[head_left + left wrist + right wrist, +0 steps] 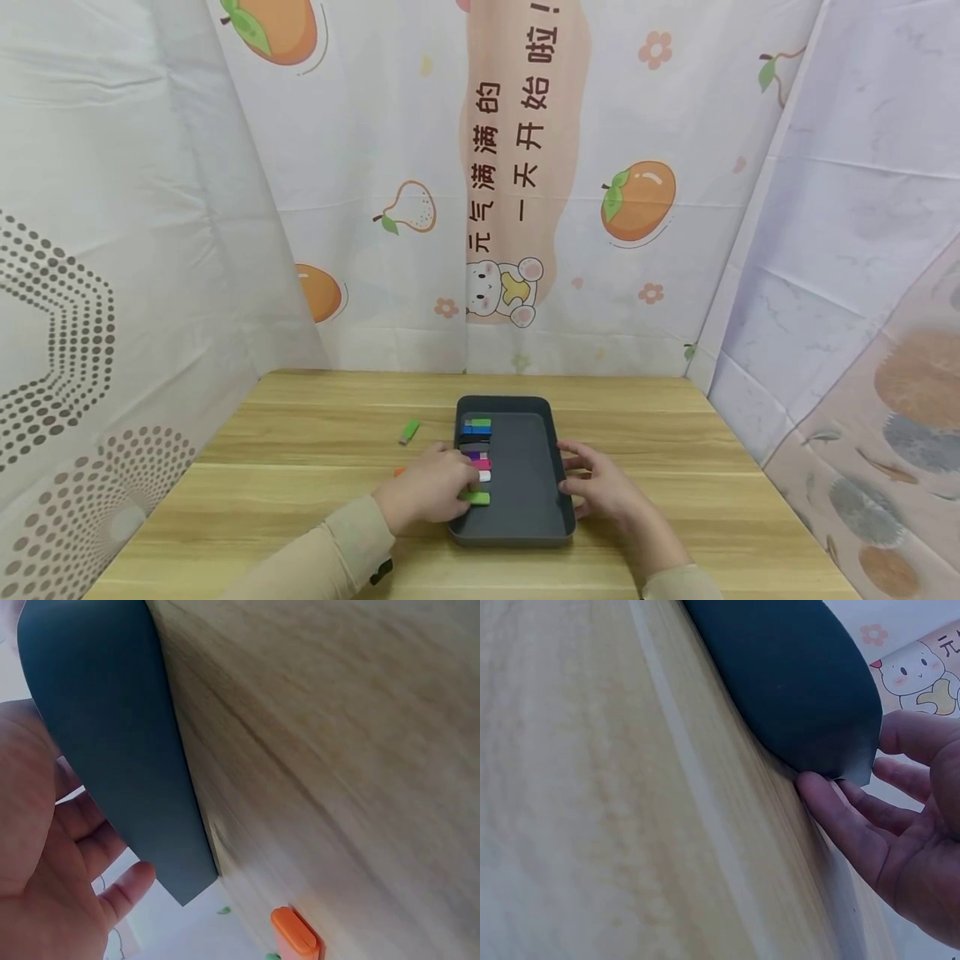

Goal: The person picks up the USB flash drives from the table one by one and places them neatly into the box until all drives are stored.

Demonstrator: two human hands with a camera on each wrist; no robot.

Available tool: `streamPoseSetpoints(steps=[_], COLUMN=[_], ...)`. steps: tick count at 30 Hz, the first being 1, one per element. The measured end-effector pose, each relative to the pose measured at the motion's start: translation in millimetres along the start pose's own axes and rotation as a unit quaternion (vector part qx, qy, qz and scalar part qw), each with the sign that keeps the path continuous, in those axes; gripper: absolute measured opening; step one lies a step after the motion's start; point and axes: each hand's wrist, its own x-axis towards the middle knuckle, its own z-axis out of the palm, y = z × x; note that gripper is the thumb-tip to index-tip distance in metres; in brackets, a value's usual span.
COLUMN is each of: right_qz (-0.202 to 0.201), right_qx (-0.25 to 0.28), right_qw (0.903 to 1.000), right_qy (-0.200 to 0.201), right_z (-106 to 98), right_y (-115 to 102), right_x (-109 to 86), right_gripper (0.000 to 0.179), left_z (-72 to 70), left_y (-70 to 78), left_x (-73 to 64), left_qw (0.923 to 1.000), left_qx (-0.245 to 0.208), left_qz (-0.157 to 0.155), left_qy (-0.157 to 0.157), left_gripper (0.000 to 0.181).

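Observation:
A dark grey tray (522, 475) lies on the wooden table with a column of USB sticks along its left side. Among them are a blue USB stick (477, 430), a pink USB stick (481, 465), a white USB stick (484, 477) and, nearest the person, a green USB stick (477, 498). My left hand (438, 485) reaches over the tray's left wall, fingers bent down at the white and lower green sticks. Its fingertips are partly hidden; I cannot tell whether they pinch one. My right hand (600, 482) touches the tray's right wall with loosely spread fingertips (814, 787).
Beyond the left hand, another green USB stick (408, 432) lies loose on the table (322, 433). An orange USB stick (296, 930) lies left of the tray, partly covered by the left hand in the head view. Printed curtains (390, 283) enclose the table's back and sides.

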Motion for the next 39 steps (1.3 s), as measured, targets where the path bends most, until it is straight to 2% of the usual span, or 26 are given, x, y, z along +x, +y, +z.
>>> streamPoseSetpoints(steps=[8,19,32,39], right_qz=[-0.002,-0.001,-0.005,-0.006], right_qx=[-0.003,-0.004,-0.015,-0.012], right_qw=[1.0000,1.0000,0.9999,0.9999], right_qy=[-0.002,-0.004,-0.001,-0.002], right_z=[0.1,0.1,0.0,-0.7], right_y=[-0.6,-0.3,0.9,1.1], right_x=[-0.5,0.0,-0.3,0.0], right_gripper=[0.074,0.075,0.073,0.074], left_z=[-3.2,0.7,1.6,-0.1], left_y=[5.8,5.4,8.2,8.9], left_x=[0.0,5.0,6.1,5.8], left_qw=[0.9998,0.9994,0.9985,0.9985], left_qx=[0.013,0.012,0.027,0.034], left_qz=[-0.012,-0.026,-0.040,-0.037], left_qy=[-0.007,-0.021,-0.025,-0.021], left_gripper=[0.009,0.014,0.014,0.015])
